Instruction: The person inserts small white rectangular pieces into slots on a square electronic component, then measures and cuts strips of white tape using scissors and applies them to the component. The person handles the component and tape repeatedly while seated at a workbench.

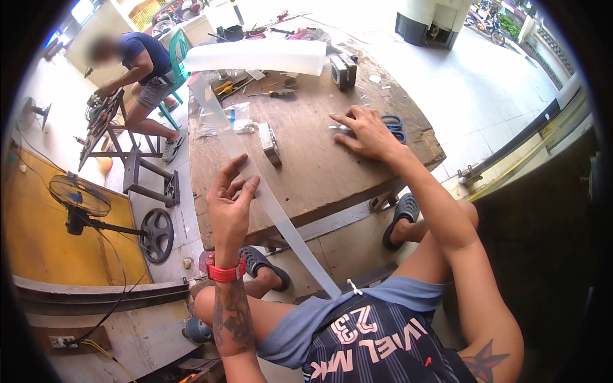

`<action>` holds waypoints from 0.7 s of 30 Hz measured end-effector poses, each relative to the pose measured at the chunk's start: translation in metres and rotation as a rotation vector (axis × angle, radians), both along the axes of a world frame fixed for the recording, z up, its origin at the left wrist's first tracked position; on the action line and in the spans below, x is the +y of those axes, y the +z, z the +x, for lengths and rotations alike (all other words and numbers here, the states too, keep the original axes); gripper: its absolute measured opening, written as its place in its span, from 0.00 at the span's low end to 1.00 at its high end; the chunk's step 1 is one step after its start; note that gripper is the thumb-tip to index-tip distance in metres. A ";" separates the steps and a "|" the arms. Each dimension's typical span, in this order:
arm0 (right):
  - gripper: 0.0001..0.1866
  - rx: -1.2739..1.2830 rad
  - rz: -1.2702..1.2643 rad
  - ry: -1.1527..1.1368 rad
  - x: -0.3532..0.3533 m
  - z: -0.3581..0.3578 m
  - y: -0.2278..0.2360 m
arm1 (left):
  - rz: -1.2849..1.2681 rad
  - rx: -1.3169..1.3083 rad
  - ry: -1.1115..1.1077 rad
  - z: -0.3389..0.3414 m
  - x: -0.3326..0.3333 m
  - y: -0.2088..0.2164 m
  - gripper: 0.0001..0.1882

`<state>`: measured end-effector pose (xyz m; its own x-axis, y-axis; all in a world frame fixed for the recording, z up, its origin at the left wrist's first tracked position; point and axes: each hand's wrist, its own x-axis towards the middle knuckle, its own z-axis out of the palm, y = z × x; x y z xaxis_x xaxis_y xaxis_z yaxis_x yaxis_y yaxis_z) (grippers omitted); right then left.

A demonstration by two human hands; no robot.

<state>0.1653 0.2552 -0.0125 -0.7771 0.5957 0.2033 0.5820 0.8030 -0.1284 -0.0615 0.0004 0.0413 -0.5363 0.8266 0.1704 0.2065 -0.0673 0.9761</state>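
Note:
My left hand (231,198) pinches a long, flat strip of translucent plastic film (288,231) between thumb and fingers. The strip slants from the far left of the table, over its near edge, down to my lap. Over a pair of scissors with blue handles (394,129) rests my right hand (367,133), its thumb and index finger spread apart. The handles show beyond my palm, and a pale tip shows between thumb and index finger; the middle is hidden. Between my hands, nearer the left, stands a small block-shaped pack (269,144) with a pale top.
A roll of translucent film (255,57) lies across the wooden table's (306,185) far side. Two dark blocks (343,69), a yellow-handled screwdriver (273,93) and a clear plastic bag (230,119) lie nearby. Left are a standing fan (80,196) and a seated person (143,70) working.

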 end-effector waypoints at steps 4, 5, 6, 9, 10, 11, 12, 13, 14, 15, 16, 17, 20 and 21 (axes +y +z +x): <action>0.56 0.345 -0.337 0.294 -0.018 -0.052 0.001 | -0.031 -0.116 -0.075 0.001 0.000 -0.006 0.24; 0.58 0.372 -0.394 0.322 -0.024 -0.073 0.002 | -0.021 -0.123 -0.119 0.004 0.000 -0.008 0.23; 0.60 0.428 -0.428 0.374 -0.027 -0.093 0.003 | -0.018 -0.106 -0.125 0.007 -0.001 -0.009 0.23; 0.57 0.416 -0.609 0.433 -0.021 -0.124 0.008 | -0.012 -0.113 -0.192 0.018 -0.006 -0.011 0.21; 0.55 0.386 -0.667 0.442 -0.016 -0.128 0.009 | -0.064 -0.141 -0.200 0.021 -0.007 -0.012 0.20; 0.53 0.390 -0.662 0.432 -0.012 -0.131 0.010 | -0.079 -0.165 -0.223 0.024 -0.008 -0.013 0.20; 0.53 0.400 -0.698 0.439 -0.007 -0.131 0.010 | -0.083 -0.191 -0.251 0.026 -0.008 -0.014 0.20; 0.53 0.424 -0.721 0.445 -0.003 -0.132 0.011 | -0.115 -0.196 -0.278 0.029 -0.008 -0.015 0.20; 0.52 0.452 -0.743 0.450 0.000 -0.130 0.011 | -0.161 -0.223 -0.283 0.031 -0.007 -0.017 0.20; 0.59 0.388 -0.751 0.444 0.002 -0.127 0.013 | -0.201 -0.257 -0.288 0.032 -0.006 -0.019 0.20; 0.61 0.330 -0.643 0.422 0.003 -0.123 0.015 | -0.254 -0.305 -0.292 0.033 -0.005 -0.022 0.21; 0.62 0.294 -0.524 0.403 0.004 -0.115 0.017 | -0.254 -0.301 -0.292 0.034 -0.004 -0.024 0.21; 0.63 0.125 -0.427 0.202 0.003 -0.072 0.027 | -0.280 -0.354 -0.286 0.034 -0.004 -0.031 0.21; 0.60 0.077 -0.408 0.129 0.003 -0.052 0.032 | -0.265 -0.318 -0.299 0.033 -0.004 -0.034 0.21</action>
<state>0.1131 0.2585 0.0191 -0.8422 0.5382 0.0316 0.4566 0.7432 -0.4891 -0.0284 -0.0035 0.0077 -0.2609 0.9446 -0.1994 -0.0940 0.1807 0.9790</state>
